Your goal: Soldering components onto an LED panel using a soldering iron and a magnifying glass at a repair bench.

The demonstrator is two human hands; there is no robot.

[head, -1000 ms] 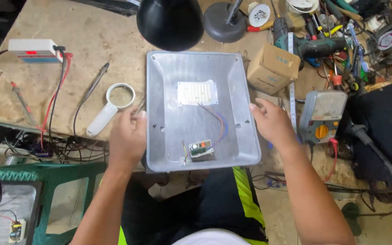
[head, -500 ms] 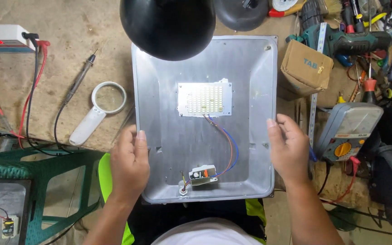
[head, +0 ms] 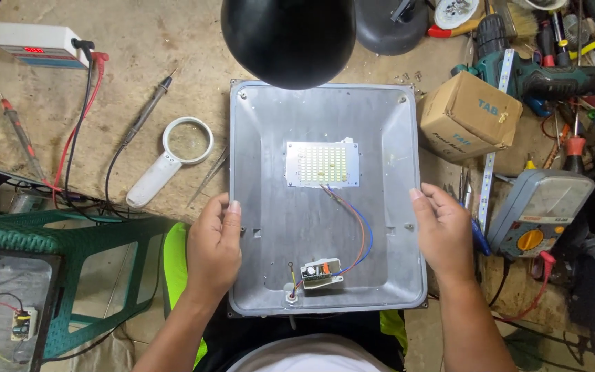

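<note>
A shallow grey metal lamp housing (head: 387,138) lies face up, half on the workbench and half over my lap. A white LED board (head: 323,164) is fixed in its middle. Red and blue wires (head: 363,234) curve from the board down to a small driver module (head: 321,273) near the front rim. My left hand (head: 213,251) grips the housing's left edge, thumb on the rim. On the right edge, my right hand (head: 443,231) holds it the same way.
A black lamp shade (head: 287,38) hangs over the housing's far edge. Left of it lie a white magnifier (head: 170,158), test probes and a bench meter (head: 36,45). To the right are a cardboard box (head: 470,117), a multimeter (head: 538,210) and a drill (head: 552,79). A green stool (head: 70,234) stands lower left.
The housing has come toward me and now fills more of the view. Both hands have slid from the near corners up to the middle of the side edges.
</note>
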